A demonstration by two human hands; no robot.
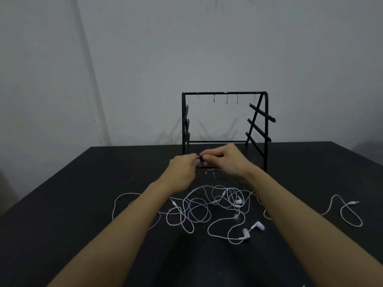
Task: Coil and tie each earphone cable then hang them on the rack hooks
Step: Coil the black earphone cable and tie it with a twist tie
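Head view: both hands meet over the dark bench (pixel 62 204), just in front of the black rack (pixel 224 129). Left hand (pixel 182 170) and right hand (pixel 226 160) have curled fingers pinching one small dark item (pixel 200 158) between them; too small to tell what it is. Rack sits at 12 o'clock from the hands, at the bench's far edge, with thin metal hooks (pixel 227 99) hanging from its top bar, all bare. Thin coloured wire bits (pixel 211 172) lie on the bench just below the hands. White earphone cables (pixel 199 210) lie in a loose tangle at 6 o'clock from the hands, between the forearms, uncoiled. Two white earbuds (pixel 251 230) lie at 5 o'clock, another (pixel 238 201) inside the tangle. One cable end with jack plug (pixel 352 203) trails out at 4 o'clock, beyond the right forearm.
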